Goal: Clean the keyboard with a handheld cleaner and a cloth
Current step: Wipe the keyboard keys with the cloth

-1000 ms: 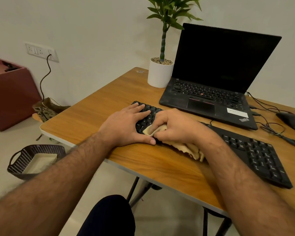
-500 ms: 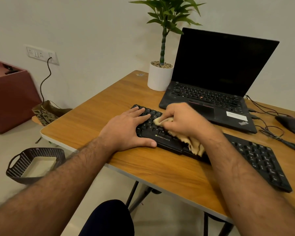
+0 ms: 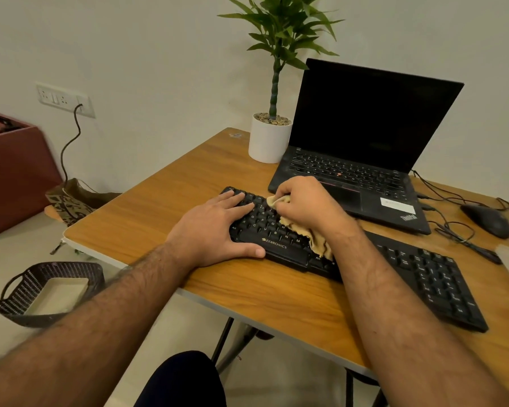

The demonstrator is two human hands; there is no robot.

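Right hand point(image 3: 307, 205) clenched on a beige cloth point(image 3: 312, 235) over the black Zebronics keyboard point(image 3: 279, 245) on the worktop point(image 3: 165, 198) — left hand point(image 3: 215, 230) flat, released, bracing its end; forearm hides mid-keys.

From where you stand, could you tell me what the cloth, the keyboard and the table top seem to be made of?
The cloth looks like soft tan fabric, limp and crinkled under the right hand. The keyboard seems matte black plastic, with printed white legends. The table top shows glossy wood grain with a pale edge band, so probably laminate rather than solid wood.
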